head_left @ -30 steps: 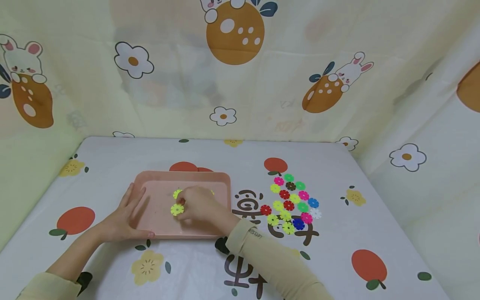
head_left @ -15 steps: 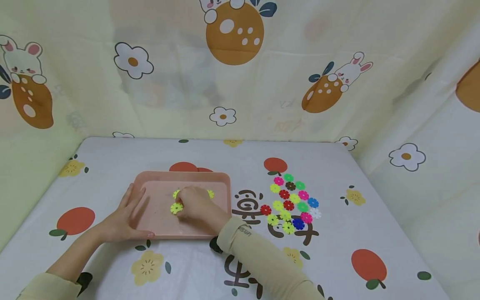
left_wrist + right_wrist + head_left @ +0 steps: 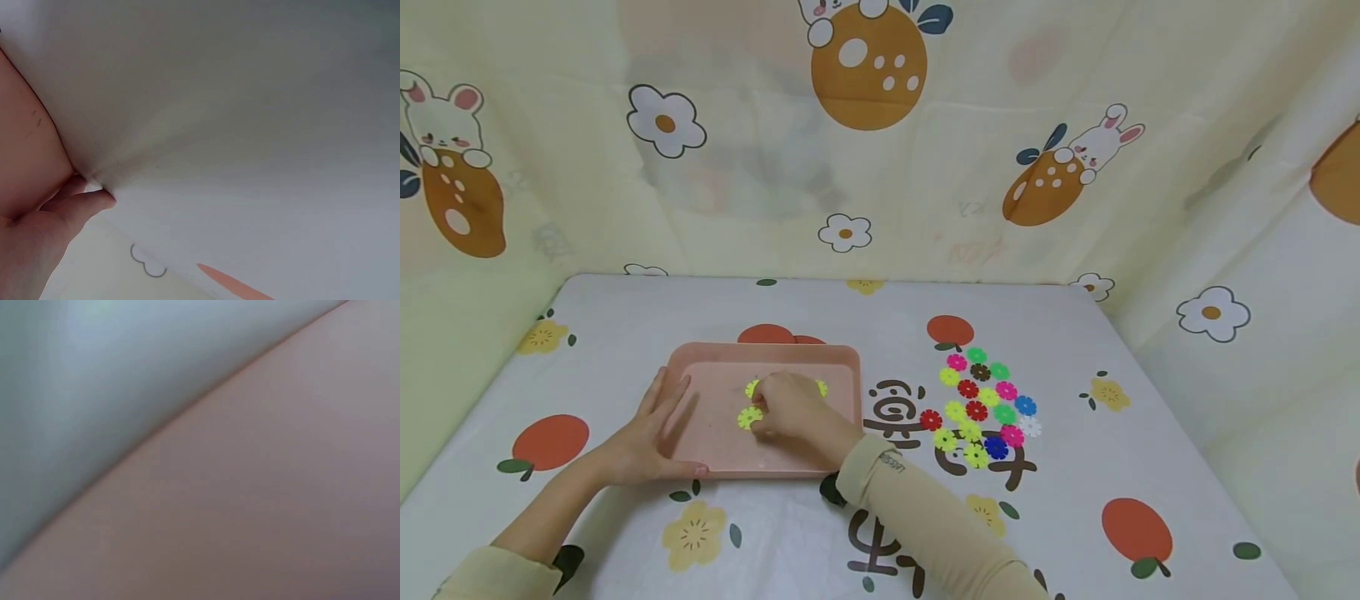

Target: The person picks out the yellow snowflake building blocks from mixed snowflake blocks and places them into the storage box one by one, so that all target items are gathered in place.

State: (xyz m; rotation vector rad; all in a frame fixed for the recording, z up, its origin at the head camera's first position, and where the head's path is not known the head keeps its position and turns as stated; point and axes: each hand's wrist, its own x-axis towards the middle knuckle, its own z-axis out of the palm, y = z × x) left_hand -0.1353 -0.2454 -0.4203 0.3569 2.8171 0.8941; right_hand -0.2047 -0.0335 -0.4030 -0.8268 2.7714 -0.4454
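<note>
In the head view, a pink tray (image 3: 715, 442) lies on the table. My left hand (image 3: 647, 437) rests spread along its left side, the thumb at the near edge; the left wrist view shows part of this hand (image 3: 37, 250). My right hand (image 3: 797, 412) is over the tray with bent fingers, pinching the right edge of a yellow flower piece (image 3: 748, 417). Another yellow piece (image 3: 751, 387) peeks out behind the knuckles, and a third (image 3: 822, 387) is just beyond the hand. The fingertips are partly hidden; the right wrist view is blurred.
Right of the tray, several flower pieces in mixed colours lie in a loose group on the printed tablecloth (image 3: 1075, 483), among them a dark blue one (image 3: 996, 447) and a white one (image 3: 1031, 427). A patterned curtain (image 3: 752, 200) hangs behind the table.
My right hand has shifted slightly left, uncovering more of the yellow piece at the far right of it. The near yellow piece has slid a little left. My left hand has stayed put.
</note>
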